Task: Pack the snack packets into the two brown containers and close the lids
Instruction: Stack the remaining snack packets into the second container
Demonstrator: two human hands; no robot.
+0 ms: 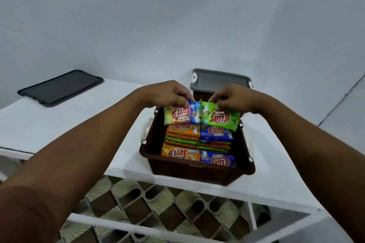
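Packing: two packets are being held over the far end of the near container [197,169], above the rows stacked inside it.
Left hand [167,94]: its fingers [183,101] are being clamped on the top edge of the left packet [180,115].
Right hand [234,96]: its fingers [218,104] are being clamped on the top edge of the right packet [222,119].
Packets: both are being judged light, thin and crinkly, with slick film. The sealed edge is being favoured as the hold, since a squeeze at the middle is likely to crush the contents.
Far container [221,82]: it is being hidden in part by the hands, with its grey cover on.
Lid [61,88]: it is being carried flat by the left table [39,124], well apart from the near container.
Table [276,173]: the near container is being carried at its middle.
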